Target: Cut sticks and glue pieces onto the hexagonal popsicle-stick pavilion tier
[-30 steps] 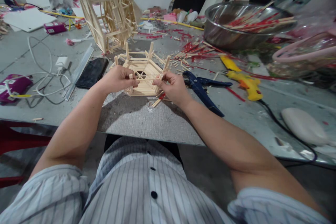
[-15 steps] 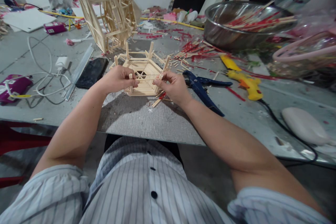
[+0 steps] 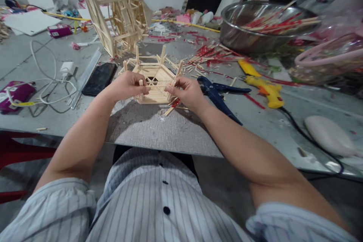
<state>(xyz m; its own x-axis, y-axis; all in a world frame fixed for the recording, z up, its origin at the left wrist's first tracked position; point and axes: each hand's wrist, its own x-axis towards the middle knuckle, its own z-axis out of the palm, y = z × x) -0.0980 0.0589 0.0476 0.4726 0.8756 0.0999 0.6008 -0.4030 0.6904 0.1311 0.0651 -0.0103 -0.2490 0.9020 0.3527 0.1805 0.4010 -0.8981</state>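
Left hand [image 3: 132, 84] and right hand [image 3: 185, 90] pinch a thin, pale wooden stick [image 3: 157, 86] at either end, lying crosswise over near side of hexagonal, pale wooden-stick frame [image 3: 154, 100], neither hand nearer.

Left-hand grip [image 3: 129, 84] and right-hand grip [image 3: 187, 90] pinch opposite ends of a thin stick [image 3: 157, 86], level across the front of a hexagonal stick frame [image 3: 154, 99] with short uprights. Frame sits on grey worktop [image 3: 159, 132]. Taller stick structure [image 3: 119, 19] behind. Phone [image 3: 100, 79], white charger [image 3: 67, 68] at left. Blue pliers [image 3: 217, 98] just beside right forearm; yellow glue gun [image 3: 268, 90] further right. Metal basin [image 3: 241, 43] back right, red-marked sticks inside. Loose red-and-wood scraps [image 3: 208, 55] between frame and basin.
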